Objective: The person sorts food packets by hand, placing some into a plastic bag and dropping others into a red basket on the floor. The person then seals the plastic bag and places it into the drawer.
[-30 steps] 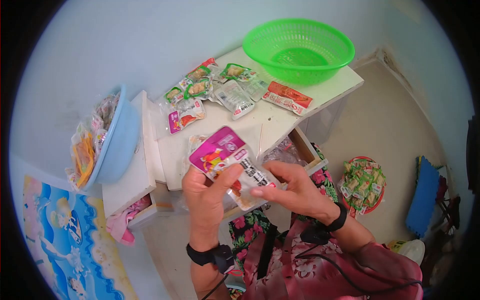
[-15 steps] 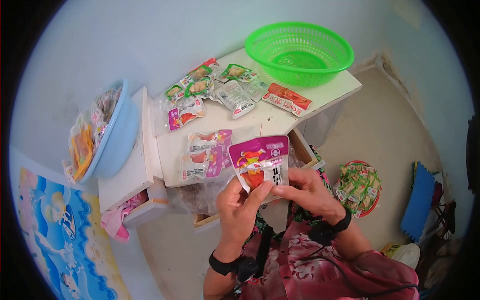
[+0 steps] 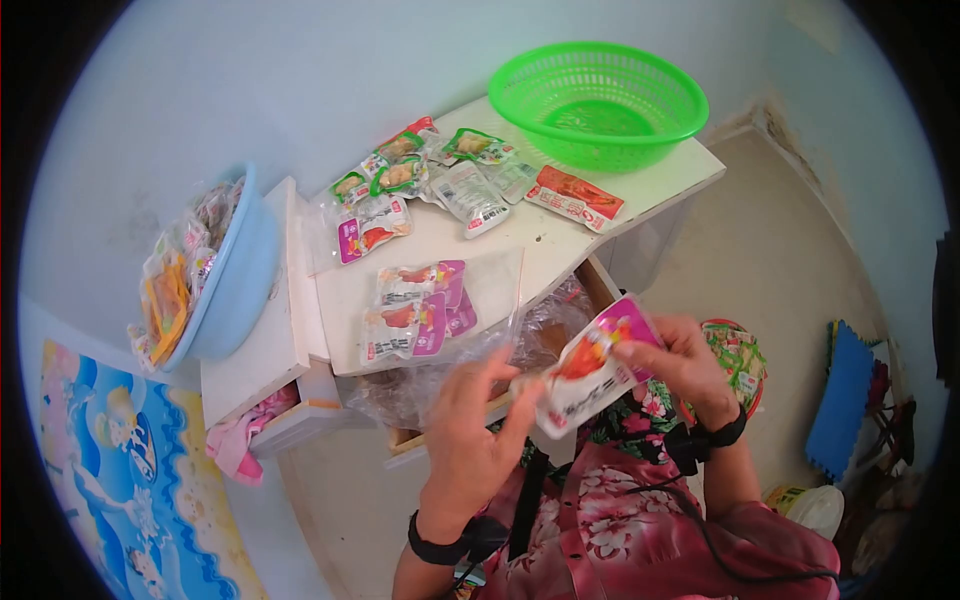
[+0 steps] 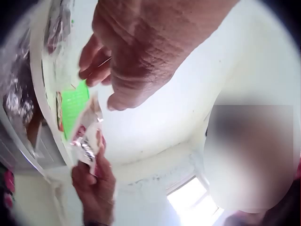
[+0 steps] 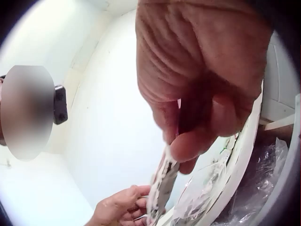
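Observation:
My right hand (image 3: pixel 690 370) holds a purple-and-white snack packet (image 3: pixel 595 365) by its purple end, thumb on the printed front. The packet is tilted, its white end toward my left hand (image 3: pixel 465 440). The left fingers are spread, the thumb right at the packet's white edge. In the left wrist view the packet (image 4: pixel 87 136) stands apart below the left fingers. From the right wrist it shows edge-on, the packet (image 5: pixel 162 190) hanging below the right fingertips. On the table, matching packets (image 3: pixel 405 325) lie overlapping by a clear plastic bag (image 3: pixel 490 275), whose edge reaches near the left fingertips.
A pile of snack packets (image 3: pixel 470 200) and a red packet (image 3: pixel 575 198) lie farther back, beside a green basket (image 3: pixel 600 150). Below the table edge, an open drawer (image 3: pixel 600 285) holds clear plastic. A blue basin (image 3: pixel 240 290) stands left; a red-rimmed container (image 3: pixel 760 385) of packets stands right.
The packet was between both hands, then upright in front of them. It has since swung right and tilted in the right hand, while the left hand has let go and spread its fingers.

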`<state>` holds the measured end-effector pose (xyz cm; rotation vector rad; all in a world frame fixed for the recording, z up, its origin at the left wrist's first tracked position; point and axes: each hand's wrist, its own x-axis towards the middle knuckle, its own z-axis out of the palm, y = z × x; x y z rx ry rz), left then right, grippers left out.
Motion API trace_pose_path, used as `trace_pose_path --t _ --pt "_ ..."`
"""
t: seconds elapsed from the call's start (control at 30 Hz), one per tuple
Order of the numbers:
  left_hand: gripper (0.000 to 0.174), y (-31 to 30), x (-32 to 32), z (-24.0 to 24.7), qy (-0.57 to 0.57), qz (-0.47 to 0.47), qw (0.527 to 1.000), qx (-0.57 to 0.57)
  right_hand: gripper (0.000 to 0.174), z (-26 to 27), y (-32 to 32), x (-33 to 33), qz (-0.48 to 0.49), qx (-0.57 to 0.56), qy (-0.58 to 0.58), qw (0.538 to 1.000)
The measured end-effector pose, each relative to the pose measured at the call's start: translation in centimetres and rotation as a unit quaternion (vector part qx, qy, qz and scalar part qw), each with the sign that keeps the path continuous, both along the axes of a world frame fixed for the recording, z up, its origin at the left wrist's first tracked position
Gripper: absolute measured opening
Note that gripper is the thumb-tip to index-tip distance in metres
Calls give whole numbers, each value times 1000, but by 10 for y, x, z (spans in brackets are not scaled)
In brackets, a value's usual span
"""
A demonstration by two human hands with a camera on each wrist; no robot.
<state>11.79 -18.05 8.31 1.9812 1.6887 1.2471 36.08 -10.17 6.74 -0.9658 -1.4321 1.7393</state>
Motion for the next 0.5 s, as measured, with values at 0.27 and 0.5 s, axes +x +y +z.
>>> trace_pose_path --t 0.27,0.5 --pt "36 35 5 -4 226 119 963 89 22 -30 12 -3 -168 -70 105 978" --pt "12 44 -7 -18 201 125 965 108 18 -40 24 -34 -141 -99 161 972"
